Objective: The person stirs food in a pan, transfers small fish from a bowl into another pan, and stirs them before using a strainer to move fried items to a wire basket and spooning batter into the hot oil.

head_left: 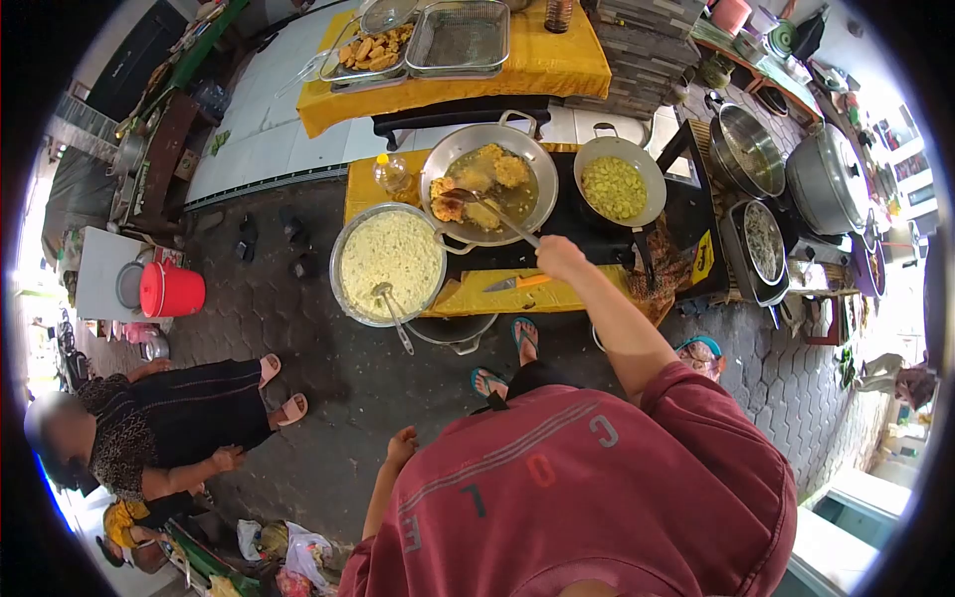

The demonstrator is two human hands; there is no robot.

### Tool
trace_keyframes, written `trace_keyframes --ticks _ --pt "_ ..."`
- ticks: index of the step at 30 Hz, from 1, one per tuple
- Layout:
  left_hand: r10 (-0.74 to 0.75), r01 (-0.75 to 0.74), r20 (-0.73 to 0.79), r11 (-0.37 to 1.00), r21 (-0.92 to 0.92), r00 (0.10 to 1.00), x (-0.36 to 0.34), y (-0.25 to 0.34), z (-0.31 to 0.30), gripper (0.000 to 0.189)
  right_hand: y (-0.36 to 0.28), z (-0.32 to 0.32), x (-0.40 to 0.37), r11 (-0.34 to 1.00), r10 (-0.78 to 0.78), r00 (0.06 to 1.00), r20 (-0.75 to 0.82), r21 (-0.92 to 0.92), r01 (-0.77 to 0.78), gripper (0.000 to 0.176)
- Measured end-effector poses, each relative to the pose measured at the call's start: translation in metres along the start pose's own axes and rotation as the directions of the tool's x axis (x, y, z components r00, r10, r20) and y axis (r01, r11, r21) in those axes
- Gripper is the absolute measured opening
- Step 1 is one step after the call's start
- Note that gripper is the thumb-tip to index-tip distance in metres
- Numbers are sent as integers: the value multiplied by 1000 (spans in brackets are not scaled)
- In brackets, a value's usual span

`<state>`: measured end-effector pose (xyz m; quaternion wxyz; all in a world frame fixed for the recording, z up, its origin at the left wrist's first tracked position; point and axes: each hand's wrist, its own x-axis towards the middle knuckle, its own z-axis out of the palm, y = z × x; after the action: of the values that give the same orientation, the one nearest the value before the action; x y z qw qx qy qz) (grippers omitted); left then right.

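Observation:
My right hand (562, 259) is closed round the handle of a long metal spatula (512, 227), which reaches into a two-handled wok (546, 199). Golden fritters (510, 169) lie in the oil there; the spatula's head is among those at the left and hard to make out. Low at my left side hangs my left hand (402, 446), fingers loosely bent, with nothing visible in it. In front of it stands a basin of pale batter (390, 254) with a ladle (396, 316) resting inside. An orange-handled knife (517, 283) lies on the yellow table edge near my right hand.
Right of the wok is a pan of chopped yellow-green pieces (614, 187). An oil bottle (393, 175) stands behind the batter. Trays with fried food (376, 48) sit on the far table. Large pots (828, 179) are at right. A person (179, 418) stands at left, near a red bucket (172, 290).

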<state>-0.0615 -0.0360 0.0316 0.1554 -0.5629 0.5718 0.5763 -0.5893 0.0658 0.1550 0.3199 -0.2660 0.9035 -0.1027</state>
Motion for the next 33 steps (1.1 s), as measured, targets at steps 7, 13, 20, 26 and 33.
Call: trace_keyframes --ticks 7,13,20,26,33 --pt "-38 38 -3 999 9 999 8 -26 1 39 3 -1 41 966 82 992 96 236 -103 24" --pt "-85 85 -22 996 -36 996 -14 28 0 39 -20 8 59 955 91 945 314 243 -173 30" --pt "-29 29 -23 1000 3 999 -24 32 0 40 16 20 49 995 64 997 -33 85 -61 25" --pt "2 6 42 978 -208 999 51 -86 2 40 -19 7 12 717 80 974 212 666 -204 26" --pt "-2 0 21 997 81 1000 -4 30 -2 41 -29 29 5 856 52 979 199 496 -146 25"
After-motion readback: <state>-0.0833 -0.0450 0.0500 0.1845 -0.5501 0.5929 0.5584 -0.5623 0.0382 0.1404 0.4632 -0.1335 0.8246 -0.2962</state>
